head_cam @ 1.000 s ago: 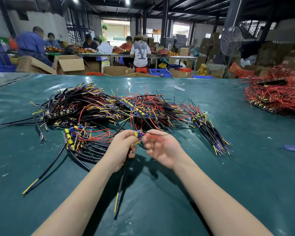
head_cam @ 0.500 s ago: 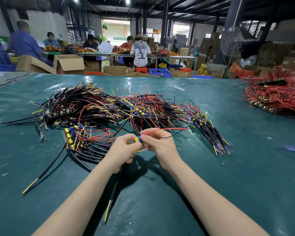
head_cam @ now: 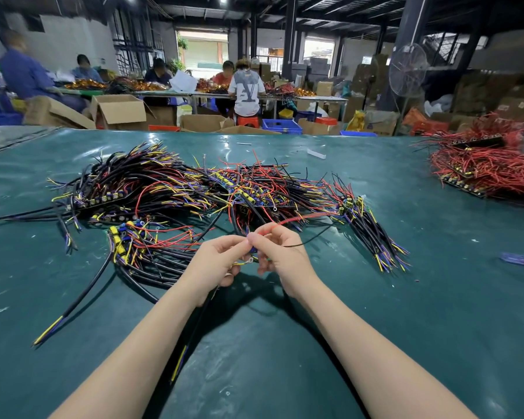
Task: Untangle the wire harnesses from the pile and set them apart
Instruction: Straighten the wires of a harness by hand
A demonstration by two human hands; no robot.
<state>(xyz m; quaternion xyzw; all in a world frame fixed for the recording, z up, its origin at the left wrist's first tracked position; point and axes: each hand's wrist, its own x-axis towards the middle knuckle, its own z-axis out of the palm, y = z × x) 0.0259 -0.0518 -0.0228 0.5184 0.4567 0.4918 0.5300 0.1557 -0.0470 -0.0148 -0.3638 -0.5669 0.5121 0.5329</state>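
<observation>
A tangled pile of wire harnesses [head_cam: 194,195] with black, red, yellow and blue wires spreads across the green table [head_cam: 436,297]. My left hand [head_cam: 215,264] grips one harness near its connector end; its black cable [head_cam: 191,337] hangs down past my wrist toward me. My right hand [head_cam: 280,254] pinches the same harness's thin leads at the fingertips. A red wire [head_cam: 297,220] and a black wire [head_cam: 309,241] stick out to the right from my right fingers. The two hands touch just in front of the pile.
A second heap of red-wired harnesses [head_cam: 490,167] lies at the far right. A blue-and-red screwdriver [head_cam: 519,260] lies on the table to the right. A sorted bundle [head_cam: 372,228] fans out right of the pile. People work at tables behind, among cardboard boxes.
My right hand turned over and closed onto the harness's leads, meeting my left hand. The red and black wires swung out to the right and the hanging cable shifted.
</observation>
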